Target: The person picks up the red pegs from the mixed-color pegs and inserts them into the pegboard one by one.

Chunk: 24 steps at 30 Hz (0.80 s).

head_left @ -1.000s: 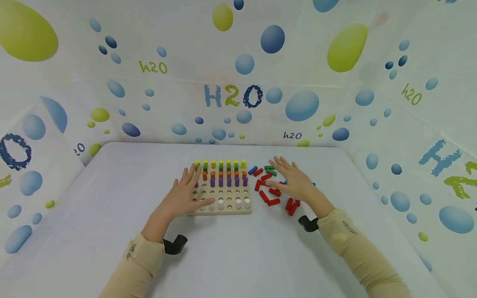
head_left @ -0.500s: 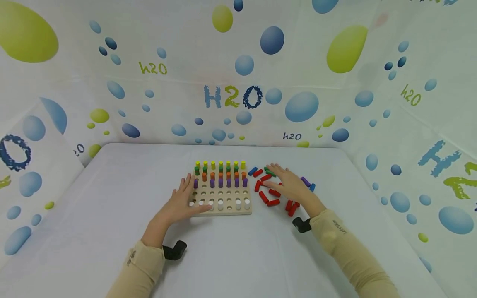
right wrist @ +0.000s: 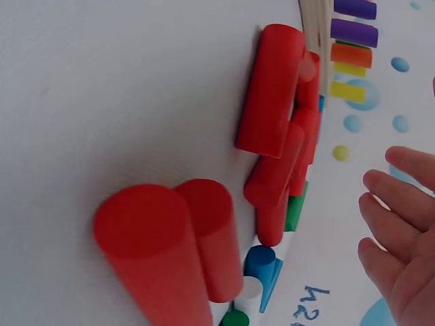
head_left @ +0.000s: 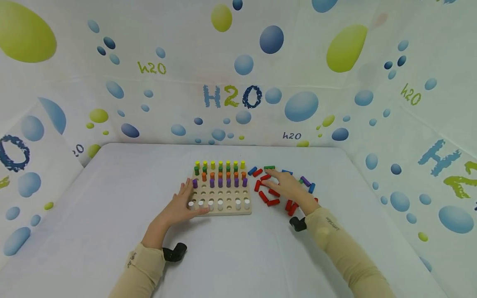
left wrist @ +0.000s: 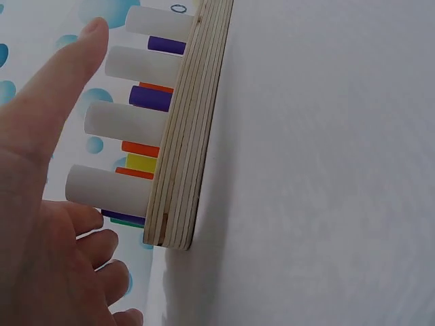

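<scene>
In the head view, a pale surface (head_left: 238, 256) spreads wide toward a white printed backdrop (head_left: 179, 49), which rises behind it and along both sides; blue and lime bubbles and H2O lettering (head_left: 232, 97) cover the print. A wooden pegboard (head_left: 223, 213) sits near the middle of the surface, with rows of yellow pegs (head_left: 220, 164), green pegs (head_left: 220, 169), orange pegs (head_left: 228, 176) and purple pegs (head_left: 220, 183) standing toward the back, and white pegs (head_left: 238, 204) along the front row. The person's left hand (head_left: 180, 207) is at the board's left side, thumb wide of the fingers and reaching along the front edge; whether it touches the wood cannot be told. The right hand (head_left: 288, 186), fingers extended, is over loose red pegs (head_left: 273, 202) scattered to the right of the board, fingertips near a loose green peg (head_left: 269, 167). In the left wrist view, the board's layered edge casts a soft shadow on the surface, the white pegs project from it, and the thumb (left wrist: 68, 81) stands well apart from the loosely bent fingers. In the right wrist view, several red cylinders lie close together on the surface, the board shows at the top, and the right hand's relaxed fingers appear against the bubbly backdrop, with nothing visible in their grasp.
</scene>
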{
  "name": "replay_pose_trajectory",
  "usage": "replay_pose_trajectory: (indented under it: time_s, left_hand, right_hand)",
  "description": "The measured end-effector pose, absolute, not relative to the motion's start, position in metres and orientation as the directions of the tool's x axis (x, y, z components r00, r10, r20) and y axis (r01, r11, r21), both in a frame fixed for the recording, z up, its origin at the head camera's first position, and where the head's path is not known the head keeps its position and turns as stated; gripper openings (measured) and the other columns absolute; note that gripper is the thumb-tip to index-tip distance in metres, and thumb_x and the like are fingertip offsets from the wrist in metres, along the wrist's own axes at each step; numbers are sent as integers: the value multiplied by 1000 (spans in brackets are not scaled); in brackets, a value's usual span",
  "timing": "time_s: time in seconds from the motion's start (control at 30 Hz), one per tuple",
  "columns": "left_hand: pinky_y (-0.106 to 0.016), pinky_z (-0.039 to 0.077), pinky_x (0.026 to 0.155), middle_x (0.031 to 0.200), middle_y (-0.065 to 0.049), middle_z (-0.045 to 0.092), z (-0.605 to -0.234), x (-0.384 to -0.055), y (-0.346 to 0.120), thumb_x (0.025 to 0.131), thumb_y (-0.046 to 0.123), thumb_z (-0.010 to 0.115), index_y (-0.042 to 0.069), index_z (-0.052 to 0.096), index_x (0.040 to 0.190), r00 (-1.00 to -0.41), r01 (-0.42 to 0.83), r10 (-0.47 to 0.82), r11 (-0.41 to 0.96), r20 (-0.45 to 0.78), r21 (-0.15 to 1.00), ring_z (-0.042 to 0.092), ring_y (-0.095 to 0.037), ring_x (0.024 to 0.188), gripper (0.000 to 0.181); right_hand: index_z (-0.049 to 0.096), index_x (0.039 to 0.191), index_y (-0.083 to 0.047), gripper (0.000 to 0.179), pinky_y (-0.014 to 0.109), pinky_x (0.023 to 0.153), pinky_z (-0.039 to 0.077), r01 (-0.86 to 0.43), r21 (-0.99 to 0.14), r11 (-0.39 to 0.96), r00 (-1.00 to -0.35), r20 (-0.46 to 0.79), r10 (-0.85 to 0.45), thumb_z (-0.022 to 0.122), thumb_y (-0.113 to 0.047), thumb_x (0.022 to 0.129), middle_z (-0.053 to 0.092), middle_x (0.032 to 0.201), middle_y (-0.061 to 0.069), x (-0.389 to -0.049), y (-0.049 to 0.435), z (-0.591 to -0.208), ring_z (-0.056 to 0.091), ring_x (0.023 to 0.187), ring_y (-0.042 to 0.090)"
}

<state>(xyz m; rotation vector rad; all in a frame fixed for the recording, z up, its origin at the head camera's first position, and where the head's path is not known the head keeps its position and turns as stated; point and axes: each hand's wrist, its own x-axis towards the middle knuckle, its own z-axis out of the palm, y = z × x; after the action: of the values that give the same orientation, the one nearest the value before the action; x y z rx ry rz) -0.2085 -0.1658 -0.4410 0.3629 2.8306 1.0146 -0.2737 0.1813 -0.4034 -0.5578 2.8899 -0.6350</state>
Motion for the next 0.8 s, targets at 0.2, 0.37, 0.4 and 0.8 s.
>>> replay_pose_trajectory:
  time_s: [0.2,0.37,0.4,0.8]
  left_hand:
    - [-57,-3,107,151,-19,-2,-445,-210,-168,71,63,65,-2,-1,145,-967,165,250,754,-46,635,-3,-35,137,118]
    - [-58,-4,106,151,-19,0,-448,-211,-170,70,62,66,-2,1,145,-968,152,244,751,-56,643,-3,-35,137,118]
    - [-58,-4,106,151,-20,0,-448,-211,-170,70,61,67,-3,1,145,-968,150,245,748,-59,646,-3,-36,137,118]
    - [-55,-5,107,150,-24,4,-456,-212,-173,71,60,67,-5,2,144,-964,132,252,732,-85,668,-2,-37,137,118]
  right_hand:
    - [39,139,-9,60,52,98,36,-337,-425,840,-916,-56,-396,50,-44,92,42,138,14,-278,179,-409,40,125,33]
    - [41,138,-9,56,51,98,36,-319,-422,849,-919,-82,-386,50,-41,93,41,139,15,-282,178,-414,40,125,33]
    - [41,138,-10,55,51,98,36,-314,-419,852,-920,-88,-382,50,-40,93,42,139,15,-282,177,-415,42,123,33]
    - [53,129,-10,41,37,90,47,-399,-327,857,-900,-38,-433,53,-29,93,57,124,12,-290,175,-430,59,83,20]
